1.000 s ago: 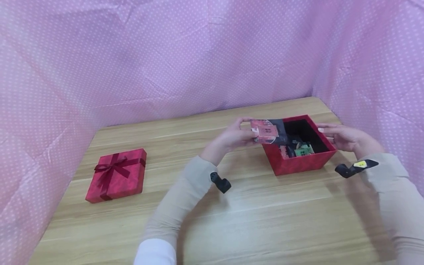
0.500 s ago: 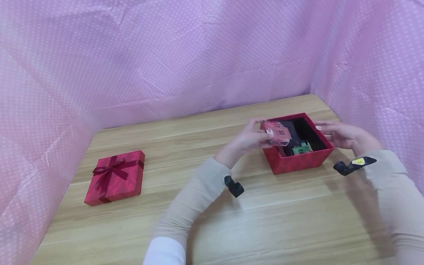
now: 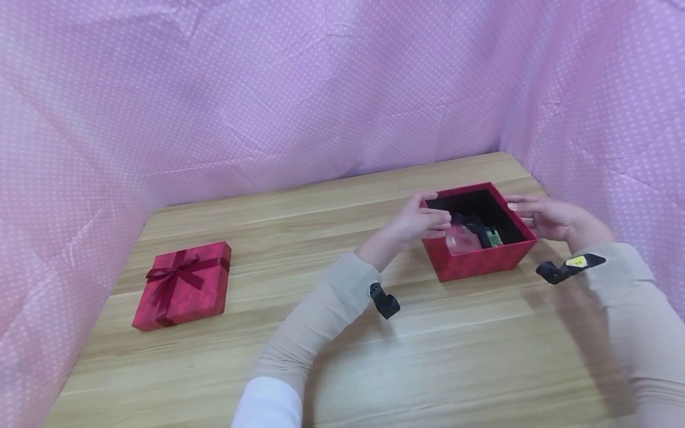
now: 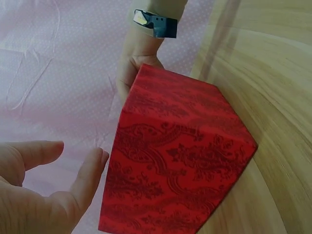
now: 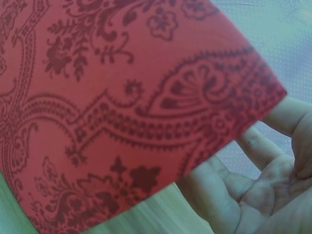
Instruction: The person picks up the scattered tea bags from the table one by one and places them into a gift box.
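A red open-topped gift box with a dark inside stands at the right of the table. In it lie a clear pinkish packet, something dark beside it, and a small green packet. My left hand is over the box's left rim with nothing in its grasp; in the left wrist view its thumb and a finger are spread apart beside the patterned wall. On the far side, my right hand rests its extended fingertips at the right rim. In the right wrist view the box wall hides part of those fingers.
A red lid with a dark red ribbon bow lies at the left of the wooden table. Pink dotted cloth hangs round the back and sides. A small black camera mount sits on each wrist.
My left hand has moved right to the box and let go of the pinkish packet, which now lies inside. My right hand has stayed at the right rim.
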`<state>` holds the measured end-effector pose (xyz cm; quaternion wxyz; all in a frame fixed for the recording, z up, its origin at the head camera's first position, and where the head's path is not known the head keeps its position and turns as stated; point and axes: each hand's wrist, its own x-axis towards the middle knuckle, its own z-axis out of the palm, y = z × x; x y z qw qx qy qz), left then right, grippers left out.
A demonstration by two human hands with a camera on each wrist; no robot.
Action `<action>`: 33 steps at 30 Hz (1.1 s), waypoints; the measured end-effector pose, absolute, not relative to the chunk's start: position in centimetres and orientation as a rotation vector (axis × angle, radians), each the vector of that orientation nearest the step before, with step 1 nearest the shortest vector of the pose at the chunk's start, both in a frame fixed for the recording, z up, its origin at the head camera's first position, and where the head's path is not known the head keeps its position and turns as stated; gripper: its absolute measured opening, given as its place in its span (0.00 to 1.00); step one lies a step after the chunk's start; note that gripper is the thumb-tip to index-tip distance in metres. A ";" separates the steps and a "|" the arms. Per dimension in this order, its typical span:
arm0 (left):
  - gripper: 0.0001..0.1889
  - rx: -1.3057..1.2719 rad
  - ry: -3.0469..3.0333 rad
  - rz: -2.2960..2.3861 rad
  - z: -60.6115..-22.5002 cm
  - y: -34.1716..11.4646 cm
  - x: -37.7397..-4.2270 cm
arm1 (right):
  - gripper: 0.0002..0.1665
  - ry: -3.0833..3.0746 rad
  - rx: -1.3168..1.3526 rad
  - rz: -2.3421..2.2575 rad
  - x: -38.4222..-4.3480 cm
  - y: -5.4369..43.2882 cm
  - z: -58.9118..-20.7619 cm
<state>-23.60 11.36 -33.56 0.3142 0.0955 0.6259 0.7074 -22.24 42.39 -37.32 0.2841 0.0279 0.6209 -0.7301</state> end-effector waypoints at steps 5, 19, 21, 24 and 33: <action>0.29 0.237 1.692 1.869 -33.8 10.7 -23.8 | 0.22 1.655 0.087 -1.960 -22.3 42.3 -37.2; 0.27 0.233 1.845 1.809 -34.0 6.8 -24.9 | 0.22 1.967 0.082 -1.930 -21.3 41.1 -36.8; 0.27 0.239 1.864 1.802 -34.0 6.1 -25.2 | 0.21 2.063 0.089 -1.916 -21.2 40.9 -36.8; 0.27 0.245 1.889 1.796 -34.1 5.0 -25.6 | 0.21 2.174 0.113 -1.886 -21.0 40.8 -36.7; 0.23 0.298 2.067 1.724 -33.9 2.0 -26.3 | 0.07 2.701 0.220 -1.652 -20.2 38.6 -34.7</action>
